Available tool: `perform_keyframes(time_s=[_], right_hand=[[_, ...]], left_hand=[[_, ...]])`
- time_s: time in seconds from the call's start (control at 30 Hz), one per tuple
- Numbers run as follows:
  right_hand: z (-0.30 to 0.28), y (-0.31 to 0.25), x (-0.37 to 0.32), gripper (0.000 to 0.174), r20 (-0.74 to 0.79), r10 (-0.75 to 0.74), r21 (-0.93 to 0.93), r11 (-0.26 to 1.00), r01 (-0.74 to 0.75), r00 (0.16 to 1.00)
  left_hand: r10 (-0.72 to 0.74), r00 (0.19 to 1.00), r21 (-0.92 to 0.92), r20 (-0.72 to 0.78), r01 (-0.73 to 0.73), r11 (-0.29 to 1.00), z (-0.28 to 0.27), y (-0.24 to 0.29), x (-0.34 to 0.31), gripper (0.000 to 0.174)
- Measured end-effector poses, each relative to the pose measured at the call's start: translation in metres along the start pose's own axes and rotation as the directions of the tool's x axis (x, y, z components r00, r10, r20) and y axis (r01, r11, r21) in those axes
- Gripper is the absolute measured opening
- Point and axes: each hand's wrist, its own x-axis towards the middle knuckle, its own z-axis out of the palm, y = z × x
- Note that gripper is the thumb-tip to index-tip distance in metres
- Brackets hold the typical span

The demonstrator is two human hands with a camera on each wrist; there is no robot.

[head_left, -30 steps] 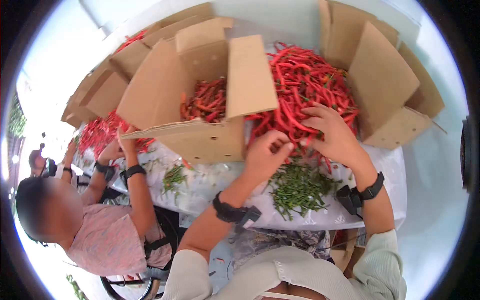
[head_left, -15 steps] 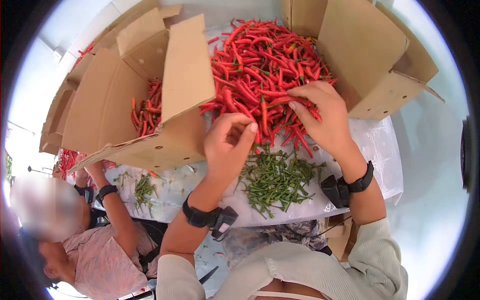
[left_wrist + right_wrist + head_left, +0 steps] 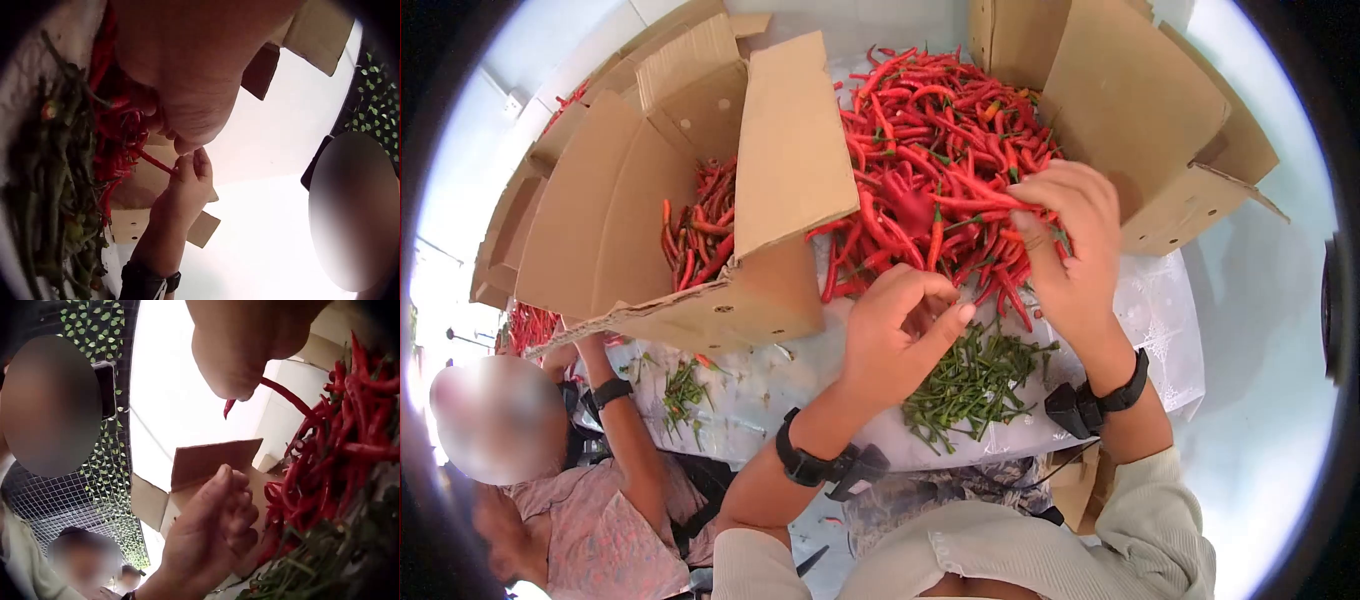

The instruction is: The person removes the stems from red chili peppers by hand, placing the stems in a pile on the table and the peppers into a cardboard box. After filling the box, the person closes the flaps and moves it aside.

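In the head view, a large heap of red chilies [image 3: 940, 130] lies on the table, with a pile of green chili stems [image 3: 980, 385] on its near side. My right hand [image 3: 1075, 225] is over the heap's right side, pinching a red chili [image 3: 287, 394] that sticks out past the fingers in the right wrist view. Over the near edge of the heap, beside the stems, is my left hand [image 3: 905, 335]. Its fingers are curled in and the thumb lies along them, with nothing visible in the grip. A blurred red chili [image 3: 910, 207] shows above the heap.
Left of the heap stands an open cardboard box [image 3: 790, 150] with darker red chilies [image 3: 700, 235] inside. Another open box [image 3: 1135, 120] stands to the right. Further left, a second person [image 3: 615, 500] works beside a small stem cluster [image 3: 685, 390] on the white tablecloth [image 3: 755, 400].
The head view has swung, shifting the boxes leftward. From close together at the heap's near edge, my hands have spread apart; the right now holds a chili. Lately the left has drawn back toward the stems.
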Motion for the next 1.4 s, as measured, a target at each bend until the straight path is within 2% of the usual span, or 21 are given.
perform_keyframes(time_s=[0.07, 0.1, 0.23, 0.27, 0.33, 0.37, 0.47, 0.5, 0.6, 0.63, 0.73, 0.77, 0.87, 0.97, 1.07, 1.17, 1.27, 1.37, 1.4], right_hand=[[-0.008, -0.002, 0.003, 0.018, -0.162, 0.017, -0.065, 0.997, -0.028, 0.987], [-0.013, -0.005, 0.003, 0.014, -0.194, 0.077, -0.078, 0.993, -0.094, 0.978], [-0.018, 0.003, 0.004, 0.016, -0.241, -0.026, -0.058, 0.998, 0.013, 0.97], [-0.013, 0.005, 0.0, 0.016, -0.22, 0.113, 0.139, 0.987, -0.083, 0.969], [-0.001, 0.002, -0.003, 0.017, -0.089, 0.363, 0.505, 0.819, -0.272, 0.927], [-0.004, 0.001, 0.0, 0.018, -0.025, 0.308, 0.514, 0.82, -0.252, 0.951], [-0.007, -0.007, -0.001, 0.018, 0.331, 0.374, 0.773, 0.418, -0.477, 0.866], [-0.011, -0.012, -0.001, 0.015, 0.413, 0.368, 0.729, 0.415, -0.545, 0.833], [0.003, -0.011, -0.015, 0.013, 0.383, 0.208, 0.696, 0.576, -0.429, 0.9], [0.007, -0.013, -0.017, 0.013, 0.359, 0.165, 0.691, 0.615, -0.38, 0.919], [0.002, -0.017, -0.015, 0.015, 0.364, -0.016, 0.635, 0.735, -0.236, 0.931], [0.002, -0.023, -0.016, 0.016, 0.409, 0.049, 0.678, 0.652, -0.339, 0.911], [-0.003, -0.019, -0.01, 0.02, 0.403, -0.094, 0.587, 0.789, -0.179, 0.91], [-0.017, -0.007, 0.001, 0.026, 0.411, -0.011, 0.352, 0.924, -0.147, 0.912], [-0.033, 0.002, 0.009, 0.031, 0.36, 0.099, 0.219, 0.958, -0.187, 0.927], [-0.026, -0.002, 0.006, 0.029, 0.298, -0.042, 0.176, 0.984, -0.012, 0.954], [-0.011, -0.021, -0.008, 0.024, 0.44, -0.171, 0.178, 0.979, 0.101, 0.882], [-0.001, -0.019, -0.021, 0.024, 0.468, -0.142, 0.212, 0.976, 0.045, 0.872], [-0.001, -0.019, -0.021, 0.023, 0.477, -0.133, 0.217, 0.976, 0.03, 0.869]], left_hand=[[-0.007, 0.999, -0.01, -0.044, 0.007, 1.0, 0.003, -0.001, 0.0, 0.013], [-0.011, 0.999, -0.02, -0.053, 0.01, 1.0, 0.004, -0.001, 0.0, 0.013], [-0.017, 0.997, -0.111, -0.079, 0.009, 0.994, 0.005, -0.006, -0.002, 0.013], [-0.023, 0.996, -0.146, -0.081, 0.011, 0.989, 0.005, -0.008, -0.002, 0.013], [-0.014, 0.996, -0.147, -0.084, 0.001, 0.989, 0.004, -0.013, -0.002, 0.014], [-0.019, 0.996, -0.151, -0.086, 0.006, 0.989, 0.003, -0.014, -0.004, 0.014], [0.086, 0.971, -0.053, -0.224, -0.101, 0.994, 0.003, -0.01, 0.0, 0.024], [0.045, 0.971, -0.102, -0.234, -0.07, 0.992, 0.0, -0.01, -0.001, 0.035], [0.089, 0.961, -0.074, -0.26, -0.112, 0.991, -0.001, -0.009, 0.002, 0.042], [0.079, 0.955, -0.102, -0.285, -0.112, 0.988, 0.0, -0.005, 0.002, 0.038], [0.199, 0.96, 0.031, -0.194, -0.197, 0.98, -0.006, -0.01, 0.003, 0.028], [0.148, 0.961, -0.04, -0.235, -0.161, 0.986, -0.003, -0.006, 0.002, 0.018], [0.189, 0.954, 0.045, -0.232, -0.184, 0.982, -0.006, -0.01, 0.003, 0.016], [0.189, 0.936, 0.052, -0.298, -0.182, 0.982, -0.006, -0.015, 0.003, 0.015], [0.211, 0.944, 0.208, -0.253, -0.16, 0.965, -0.007, -0.01, 0.003, 0.017], [0.184, 0.956, 0.264, -0.23, -0.121, 0.957, -0.007, -0.007, 0.003, 0.016], [0.304, 0.94, 0.336, -0.152, -0.24, 0.911, -0.007, -0.005, 0.004, 0.015], [0.327, 0.933, 0.332, -0.149, -0.264, 0.906, -0.005, -0.004, 0.003, 0.014], [0.291, 0.948, 0.326, -0.127, -0.237, 0.915, -0.006, -0.003, 0.003, 0.013]])
